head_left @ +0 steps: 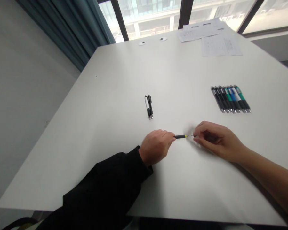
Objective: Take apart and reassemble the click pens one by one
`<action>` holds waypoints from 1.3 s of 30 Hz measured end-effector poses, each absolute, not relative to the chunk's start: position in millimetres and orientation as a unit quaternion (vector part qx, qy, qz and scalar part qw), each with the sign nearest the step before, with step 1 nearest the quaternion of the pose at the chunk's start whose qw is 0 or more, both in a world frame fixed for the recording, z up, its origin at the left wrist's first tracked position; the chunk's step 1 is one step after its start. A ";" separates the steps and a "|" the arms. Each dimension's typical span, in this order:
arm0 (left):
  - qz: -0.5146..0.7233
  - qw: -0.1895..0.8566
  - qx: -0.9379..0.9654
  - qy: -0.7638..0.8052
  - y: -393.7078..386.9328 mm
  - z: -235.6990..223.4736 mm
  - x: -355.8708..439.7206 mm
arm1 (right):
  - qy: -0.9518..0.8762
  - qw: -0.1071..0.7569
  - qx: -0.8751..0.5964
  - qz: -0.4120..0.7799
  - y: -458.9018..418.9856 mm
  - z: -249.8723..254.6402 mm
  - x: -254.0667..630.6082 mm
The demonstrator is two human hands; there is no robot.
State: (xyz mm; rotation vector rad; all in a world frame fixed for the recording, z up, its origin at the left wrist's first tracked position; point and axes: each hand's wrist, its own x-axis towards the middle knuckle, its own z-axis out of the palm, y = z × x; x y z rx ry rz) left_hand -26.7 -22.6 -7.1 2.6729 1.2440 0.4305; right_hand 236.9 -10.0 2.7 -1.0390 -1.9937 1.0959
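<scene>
My left hand (158, 147) is closed around a dark pen (180, 136), which points right and ends in a yellow band with a thin rod sticking out. The rest of the pen is hidden in my fist. Facing it, my right hand (216, 139) pinches thumb and forefinger at the far end of the thin rod. Whatever small piece lies between those fingertips is too small to tell. Beyond my left hand, a white and black pen (147, 107) lies beside a black pen (150, 107) on the white table (115, 127).
A row of several click pens (231, 99), black, green, blue and white, lies side by side at the right. Paper sheets (222, 46) rest at the far right corner. Two small white ovals with dark spots (142, 43) lie near the back edge. A blue curtain (72, 28) hangs behind.
</scene>
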 end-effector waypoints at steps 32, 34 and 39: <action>0.157 0.073 0.893 0.415 -19.7 -6.5 -30.8 | -0.852 0.267 -0.377 0.248 1.2 14.3 248.6; 0.176 0.078 0.881 0.432 -18.0 -6.0 -33.6 | -0.847 0.268 -0.400 0.224 7.8 15.6 260.8; 0.232 0.075 0.858 0.453 -16.5 -5.3 -37.5 | -0.841 0.276 -0.437 0.160 16.0 19.9 280.7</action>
